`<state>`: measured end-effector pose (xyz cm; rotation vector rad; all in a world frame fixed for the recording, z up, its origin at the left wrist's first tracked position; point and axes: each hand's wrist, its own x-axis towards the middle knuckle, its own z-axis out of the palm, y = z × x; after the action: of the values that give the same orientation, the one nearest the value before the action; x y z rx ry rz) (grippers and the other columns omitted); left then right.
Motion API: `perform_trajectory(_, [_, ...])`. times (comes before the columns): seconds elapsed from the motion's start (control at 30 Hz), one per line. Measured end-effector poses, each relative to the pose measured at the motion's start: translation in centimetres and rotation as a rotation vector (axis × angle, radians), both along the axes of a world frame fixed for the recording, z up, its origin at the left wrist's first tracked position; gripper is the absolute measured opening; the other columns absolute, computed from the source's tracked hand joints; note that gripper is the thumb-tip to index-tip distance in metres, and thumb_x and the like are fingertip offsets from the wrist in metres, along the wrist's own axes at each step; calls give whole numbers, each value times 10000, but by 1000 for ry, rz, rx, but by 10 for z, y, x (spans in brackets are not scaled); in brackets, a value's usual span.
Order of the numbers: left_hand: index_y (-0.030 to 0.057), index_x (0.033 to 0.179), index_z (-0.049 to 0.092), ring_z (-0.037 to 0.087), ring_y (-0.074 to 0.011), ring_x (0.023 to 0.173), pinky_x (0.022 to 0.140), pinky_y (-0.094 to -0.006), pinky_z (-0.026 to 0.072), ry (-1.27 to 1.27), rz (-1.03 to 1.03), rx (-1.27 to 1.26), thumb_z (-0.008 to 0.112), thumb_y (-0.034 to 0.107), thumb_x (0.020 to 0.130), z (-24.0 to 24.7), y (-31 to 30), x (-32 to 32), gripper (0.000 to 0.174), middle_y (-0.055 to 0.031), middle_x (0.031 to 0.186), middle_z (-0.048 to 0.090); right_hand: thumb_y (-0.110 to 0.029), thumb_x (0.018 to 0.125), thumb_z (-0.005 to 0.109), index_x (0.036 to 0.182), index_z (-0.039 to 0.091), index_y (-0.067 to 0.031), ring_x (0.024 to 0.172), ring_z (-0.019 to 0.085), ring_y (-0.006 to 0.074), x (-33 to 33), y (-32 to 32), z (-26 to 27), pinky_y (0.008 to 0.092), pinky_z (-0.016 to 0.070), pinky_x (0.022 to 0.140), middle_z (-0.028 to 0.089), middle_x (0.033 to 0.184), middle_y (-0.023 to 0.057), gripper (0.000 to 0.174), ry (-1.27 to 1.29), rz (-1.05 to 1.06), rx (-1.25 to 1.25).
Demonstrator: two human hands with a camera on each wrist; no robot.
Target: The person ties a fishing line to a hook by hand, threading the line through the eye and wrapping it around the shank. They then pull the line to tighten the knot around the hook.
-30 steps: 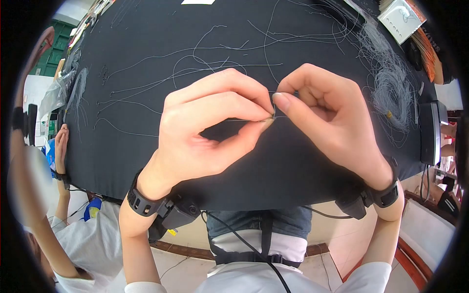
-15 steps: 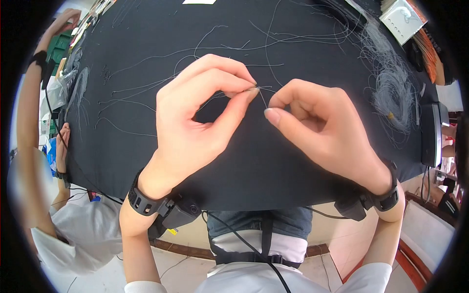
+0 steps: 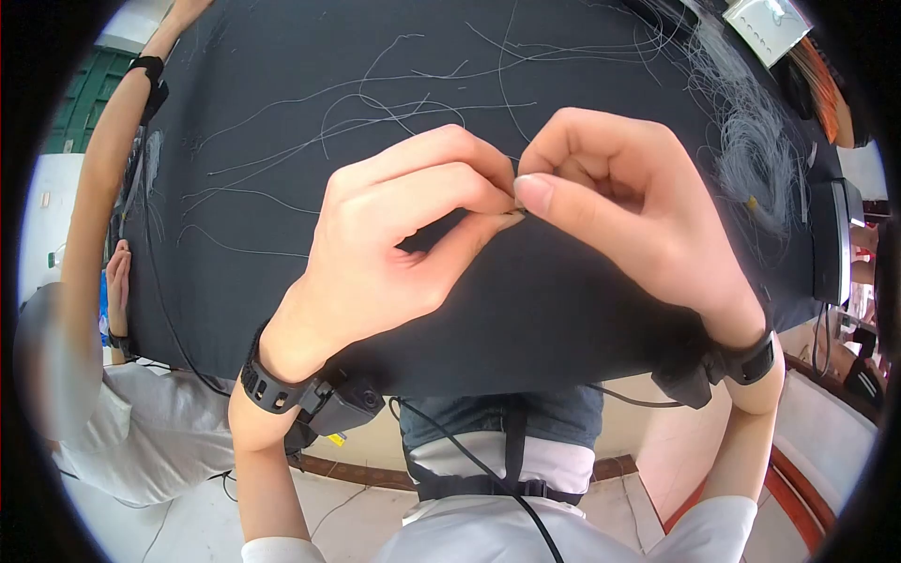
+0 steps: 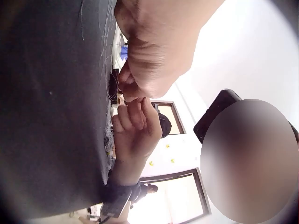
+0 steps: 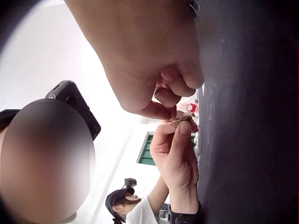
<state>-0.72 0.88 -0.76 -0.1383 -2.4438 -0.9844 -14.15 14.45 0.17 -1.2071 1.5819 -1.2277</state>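
Note:
In the head view the left hand [image 3: 389,235] pinches a thin grey line between its thumb and fingertips, low over a black-covered table [image 3: 450,328]. The right hand [image 3: 638,206] touches it at the fingertips, thumb against index finger, pinching the same line. Most of the line between them is hidden by the fingers. In the right wrist view a small dark bit shows at the thumb tip of the left hand [image 5: 175,154]. The left wrist view has the right hand [image 4: 135,130] with its fingers curled in against the left one.
Loose thin lines [image 3: 347,122] lie across the table beyond the hands. A tangled coil of line [image 3: 755,178] is at the right, near a white card [image 3: 768,30] and a dark box [image 3: 831,242]. Another person's arm [image 3: 108,159] reaches along the left edge.
The hands drew apart with line stretched between them, then came back together at the fingertips. At the left, the other person's arm moved inward and farther up the table edge.

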Motion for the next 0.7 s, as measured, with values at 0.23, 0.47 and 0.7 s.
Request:
perform_trajectory(0.23, [-5, 744, 626, 587, -168, 695, 615, -243, 465, -13, -43, 43, 675, -89, 616, 1, -2, 3, 161, -97, 793, 611, -143, 846, 553, 811, 549, 4, 595, 390, -6, -4, -3, -5, 162, 284, 522, 475, 651, -48, 151, -74, -30, 7])
perform_trajectory(0.47, [-10, 764, 621, 585, -165, 705, 621, -244, 473, 26, -81, 92, 665, -97, 639, 0, -4, 2, 158, -119, 819, 609, -125, 849, 551, 826, 554, 9, 602, 397, -16, -5, -4, -9, 155, 291, 520, 483, 658, -50, 135, -31, -64, 16])
perform_trajectory(0.7, [-26, 792, 616, 577, -161, 753, 660, -231, 465, 67, -11, 146, 645, -105, 674, 1, -3, 4, 145, -129, 849, 599, -99, 845, 560, 865, 574, 20, 550, 345, -23, 0, -4, -14, 159, 239, 472, 437, 612, -72, 122, 4, -47, 21])
